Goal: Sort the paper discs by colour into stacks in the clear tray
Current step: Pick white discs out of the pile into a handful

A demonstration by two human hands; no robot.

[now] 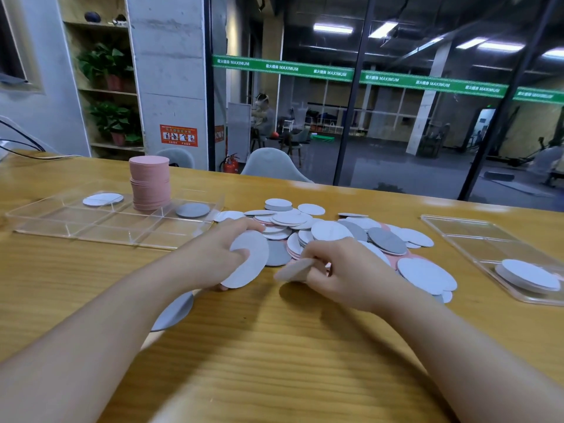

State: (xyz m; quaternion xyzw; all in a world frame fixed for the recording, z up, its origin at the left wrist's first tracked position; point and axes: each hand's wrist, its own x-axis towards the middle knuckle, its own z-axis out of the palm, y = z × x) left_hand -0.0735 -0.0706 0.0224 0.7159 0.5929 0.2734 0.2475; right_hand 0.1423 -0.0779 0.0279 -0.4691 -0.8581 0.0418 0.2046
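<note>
1. Near the far left edge of the desk [274,346] lies the clear tray [45,219]. Its back row holds a few white discs [103,199], a tall pink stack [149,183] and a thin grey stack [193,210]. The front compartments look unfilled.
2. By my judgement the pink colour is almost sorted, while white and grey are only begun.
3. One grey disc [175,312] lies alone on the desk, partly under the left forearm.
4. The left hand [213,254] has a closed grip on a white disc [248,259], its fingers curled round the edge.
5. The right hand [338,270] pinches a pale pinkish disc [294,270]; this one is blurred.
6. The loose pile [335,232] in the middle of the desk is large, mostly white and grey, with some pink below. Most work is left here.
7. At the right edge a second clear tray [457,227] holds a white stack [529,276].
</note>
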